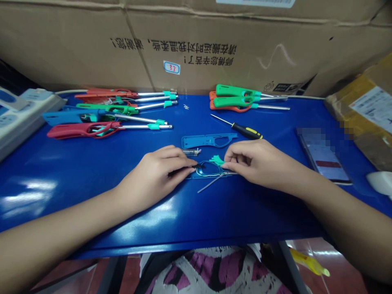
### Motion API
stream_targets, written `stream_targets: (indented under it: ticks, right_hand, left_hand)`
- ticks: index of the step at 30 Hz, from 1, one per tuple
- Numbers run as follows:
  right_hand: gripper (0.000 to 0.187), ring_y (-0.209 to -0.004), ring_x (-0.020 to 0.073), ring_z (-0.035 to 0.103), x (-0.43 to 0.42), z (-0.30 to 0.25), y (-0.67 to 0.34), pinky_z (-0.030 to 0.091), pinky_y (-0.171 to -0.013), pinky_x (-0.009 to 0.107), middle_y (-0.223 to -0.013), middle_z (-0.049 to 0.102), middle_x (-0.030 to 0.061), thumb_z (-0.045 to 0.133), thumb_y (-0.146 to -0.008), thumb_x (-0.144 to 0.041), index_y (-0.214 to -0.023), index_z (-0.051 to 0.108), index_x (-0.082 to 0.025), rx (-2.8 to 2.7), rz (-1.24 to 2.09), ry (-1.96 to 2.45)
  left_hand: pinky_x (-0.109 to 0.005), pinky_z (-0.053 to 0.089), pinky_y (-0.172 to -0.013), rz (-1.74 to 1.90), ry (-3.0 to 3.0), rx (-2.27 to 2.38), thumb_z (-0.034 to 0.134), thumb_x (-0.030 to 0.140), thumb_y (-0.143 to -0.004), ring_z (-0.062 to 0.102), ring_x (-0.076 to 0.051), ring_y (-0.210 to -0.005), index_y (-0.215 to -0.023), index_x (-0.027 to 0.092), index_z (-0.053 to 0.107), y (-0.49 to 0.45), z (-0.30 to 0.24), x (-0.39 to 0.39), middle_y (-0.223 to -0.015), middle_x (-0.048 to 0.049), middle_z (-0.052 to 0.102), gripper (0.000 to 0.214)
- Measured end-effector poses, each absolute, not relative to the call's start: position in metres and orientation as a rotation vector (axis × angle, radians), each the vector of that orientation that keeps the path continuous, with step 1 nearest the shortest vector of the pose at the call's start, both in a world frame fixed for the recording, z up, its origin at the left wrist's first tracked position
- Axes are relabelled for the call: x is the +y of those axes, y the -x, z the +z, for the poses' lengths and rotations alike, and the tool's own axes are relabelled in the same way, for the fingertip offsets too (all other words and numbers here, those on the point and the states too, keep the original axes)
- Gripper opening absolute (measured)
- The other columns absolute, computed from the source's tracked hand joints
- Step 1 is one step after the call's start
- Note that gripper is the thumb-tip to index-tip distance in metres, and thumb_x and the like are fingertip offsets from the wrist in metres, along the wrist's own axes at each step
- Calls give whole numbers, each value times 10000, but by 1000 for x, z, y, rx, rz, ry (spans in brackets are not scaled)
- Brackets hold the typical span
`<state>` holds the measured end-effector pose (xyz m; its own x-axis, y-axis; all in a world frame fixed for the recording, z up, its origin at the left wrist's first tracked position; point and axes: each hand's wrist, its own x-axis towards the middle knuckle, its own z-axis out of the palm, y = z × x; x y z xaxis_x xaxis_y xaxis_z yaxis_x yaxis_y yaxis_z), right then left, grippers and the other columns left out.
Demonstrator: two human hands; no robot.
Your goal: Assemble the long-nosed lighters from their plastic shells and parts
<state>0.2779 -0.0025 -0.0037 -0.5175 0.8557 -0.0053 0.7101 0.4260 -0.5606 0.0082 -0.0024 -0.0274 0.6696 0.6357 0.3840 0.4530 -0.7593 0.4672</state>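
A blue lighter half with skinny wires is lying between the surface's front and back edges. The right hand is pinching a green piece; the left hand is touching a black bit, maybe gripping, I can't tell.

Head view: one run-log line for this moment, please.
left hand: at black part on blue casing | right hand: pinching green piece | screwdriver: lying beyond right hand

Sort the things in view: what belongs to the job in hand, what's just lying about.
Job, apparently:
- handled blue casing
- green piece
- loose blue casing
- clear tube
- screwdriver
- lighters

Lying about, apparently:
- phone
- power strip
- yellow object on floor
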Motion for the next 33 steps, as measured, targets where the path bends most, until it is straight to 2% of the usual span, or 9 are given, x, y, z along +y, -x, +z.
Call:
stream_targets:
  ticks: [4, 7, 23, 33]
  right_hand:
    - [117, -768, 136, 609, -5, -1, -279, 432, -674, 273, -858, 689, 24, 601, -953, -197, -870, 683, -187, -2504, 664, 1121]
    - [113, -834, 159, 619, -7, -2, -277, 439, -719, 293, -921, 686, 37, 585, -959, -187, -922, 692, -191, -2558, 677, 1122]
    - [209, -829, 153, 624, -9, -18, -273, 411, -682, 281, -950, 686, 40, 485, -1021, -241, -969, 683, -198, -2724, 343, 951]
    - [220, -812, 153, 632, -9, -18, -272, 413, -670, 284, -932, 685, 37, 487, -1019, -248, -951, 687, -186, -2722, 287, 958]
  left_hand:
    - [-300, 584, -805, 784, -2540, 900, 642, 222, -963, 709, -178, -893, -1040, 161, 763, -9, -28, -2, -958, -68, 752, 156]
    - [-297, 579, -799, 803, -2537, 885, 653, 218, -955, 705, -177, -883, -1023, 150, 762, -9, -28, -2, -940, -68, 748, 145]
    - [-266, 592, -789, 871, -2464, 841, 679, 187, -938, 713, -157, -881, -1040, 192, 776, -8, -30, -1, -951, -52, 758, 141]
    - [-255, 583, -849, 817, -2527, 798, 621, 133, -952, 713, -161, -935, -1131, 137, 753, -9, -28, -3, -1019, -83, 751, 223]
